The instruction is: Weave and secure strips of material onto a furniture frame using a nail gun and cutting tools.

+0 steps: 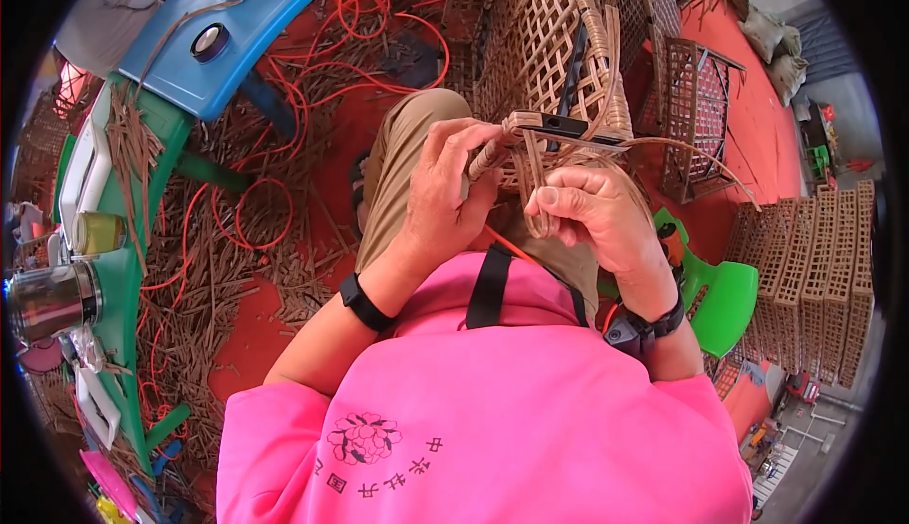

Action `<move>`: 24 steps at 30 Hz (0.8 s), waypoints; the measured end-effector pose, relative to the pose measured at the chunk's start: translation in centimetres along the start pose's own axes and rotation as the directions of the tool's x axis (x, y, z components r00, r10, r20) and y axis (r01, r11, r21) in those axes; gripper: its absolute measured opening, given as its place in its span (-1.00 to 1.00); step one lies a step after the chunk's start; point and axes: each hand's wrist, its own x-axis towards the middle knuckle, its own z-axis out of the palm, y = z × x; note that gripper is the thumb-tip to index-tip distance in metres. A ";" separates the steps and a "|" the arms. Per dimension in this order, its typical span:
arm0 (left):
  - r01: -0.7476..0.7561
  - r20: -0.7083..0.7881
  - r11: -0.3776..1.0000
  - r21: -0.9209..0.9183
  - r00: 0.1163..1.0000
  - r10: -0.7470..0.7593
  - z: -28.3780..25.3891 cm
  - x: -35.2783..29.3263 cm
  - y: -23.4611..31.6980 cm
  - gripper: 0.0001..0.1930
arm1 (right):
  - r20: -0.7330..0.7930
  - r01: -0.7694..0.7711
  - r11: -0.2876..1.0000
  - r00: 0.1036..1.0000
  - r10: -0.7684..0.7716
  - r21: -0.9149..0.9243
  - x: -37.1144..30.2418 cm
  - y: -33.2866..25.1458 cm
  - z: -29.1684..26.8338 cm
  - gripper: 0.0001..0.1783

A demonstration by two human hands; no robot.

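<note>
In front of my lap a brown woven wicker frame [559, 41] leans upright, with open lattice and a thickly wrapped rim. A dark metal bar [565, 124] shows at its near end. My left hand [443, 188] has its fingers around the wrapped corner [487, 159] of this frame. Close by on the right, my right hand [606, 216] pinches a flat brown weaving strip [533, 164] looped down from the bar. Another loose strand [696, 150] curves out to the right.
Left stand a blue table [180, 65] with a tape roll [209, 42] and a green table [123, 335] holding a glass jar [98, 233]. Red hose [417, 22] winds over floor scraps. Right are a green chair [724, 306] and stacked wicker panels [814, 278].
</note>
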 end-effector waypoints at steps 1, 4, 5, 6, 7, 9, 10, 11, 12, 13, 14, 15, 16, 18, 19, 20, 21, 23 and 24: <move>0.006 -0.007 1.000 -0.005 1.000 -0.006 0.0 0.0 0.0 -0.49 | 0.005 0.000 1.000 1.000 0.000 -0.012 0.1 0.0 -0.1 -0.74; 0.020 -0.008 1.000 -0.007 1.000 -0.020 0.1 0.0 0.0 -0.50 | 0.003 0.013 0.999 1.000 -0.013 -0.032 0.3 0.2 -0.2 -0.74; 0.028 -0.004 1.000 -0.004 1.000 -0.028 0.1 0.0 0.0 -0.50 | -0.004 0.026 0.999 1.000 -0.026 -0.042 0.3 0.3 -0.3 -0.73; 0.028 -0.002 1.000 -0.004 1.000 -0.028 0.1 0.0 0.1 -0.50 | -0.005 0.025 0.999 1.000 -0.025 -0.040 0.2 0.2 -0.2 -0.73; 0.043 -0.003 0.999 -0.016 0.999 -0.043 0.2 0.0 0.0 -0.51 | -0.017 0.045 0.992 0.999 -0.047 -0.120 0.1 0.1 -0.1 -0.74; 0.059 -0.003 0.998 -0.027 0.998 -0.059 0.3 0.0 0.0 -0.52 | -0.026 0.063 0.978 0.997 -0.069 -0.197 -0.1 -0.3 0.0 -0.74; 0.070 0.002 0.997 -0.030 0.998 -0.070 0.3 0.0 0.0 -0.52 | -0.037 0.074 0.966 0.996 -0.086 -0.246 -0.2 -0.5 0.0 -0.74; 0.081 0.006 0.996 -0.033 0.997 -0.081 0.3 0.0 0.0 -0.53 | -0.048 0.085 0.952 0.993 -0.104 -0.295 -0.2 -0.6 0.1 -0.75; 0.082 0.008 0.996 -0.032 0.997 -0.082 0.4 0.0 0.0 -0.53 | -0.047 0.085 0.952 0.994 -0.103 -0.293 -0.2 -0.5 0.1 -0.75; 0.085 0.005 0.996 -0.034 0.996 -0.085 0.4 0.0 0.0 -0.53 | -0.046 0.081 0.956 0.994 -0.098 -0.280 -0.1 -0.5 0.1 -0.75; 0.088 0.002 0.996 -0.035 0.996 -0.088 0.5 0.0 0.0 -0.54 | -0.044 0.077 0.960 0.995 -0.092 -0.267 0.0 -0.5 0.0 -0.76; 0.088 0.003 0.996 -0.034 0.996 -0.088 0.4 0.0 0.0 -0.54 | -0.045 0.077 0.961 0.995 -0.092 -0.266 0.1 -0.5 0.0 -0.76; 0.088 0.003 0.995 -0.037 0.996 -0.088 0.4 0.1 0.1 -0.54 | -0.055 0.069 0.966 0.995 -0.085 -0.251 0.1 -0.4 0.0 -0.75; 0.088 0.005 0.995 -0.040 0.996 -0.088 0.5 0.2 0.1 -0.55 | -0.066 0.061 0.970 0.995 -0.078 -0.234 0.2 -0.4 0.0 -0.75; 0.099 0.001 0.994 -0.056 0.995 -0.099 0.5 0.2 0.1 -0.56 | -0.074 0.059 0.974 0.994 -0.077 -0.220 0.2 -0.4 0.1 -0.73; 0.110 -0.003 0.991 -0.073 0.994 -0.110 0.5 0.2 0.2 -0.57 | -0.082 0.058 0.977 0.994 -0.076 -0.205 0.2 -0.4 0.1 -0.71; 0.110 -0.002 0.991 -0.072 0.994 -0.110 0.3 0.2 0.2 -0.57 | -0.082 0.058 0.977 0.994 -0.076 -0.204 0.3 -0.4 0.1 -0.71; 0.144 0.032 0.985 -0.093 0.989 -0.141 0.0 0.3 0.2 -0.59 | -0.082 0.072 0.980 0.993 -0.088 -0.184 0.4 -0.1 -0.1 -0.68; 0.143 0.034 0.985 -0.094 0.989 -0.141 0.0 0.4 0.4 -0.59 | -0.084 0.071 0.981 0.993 -0.088 -0.183 0.4 0.1 0.0 -0.68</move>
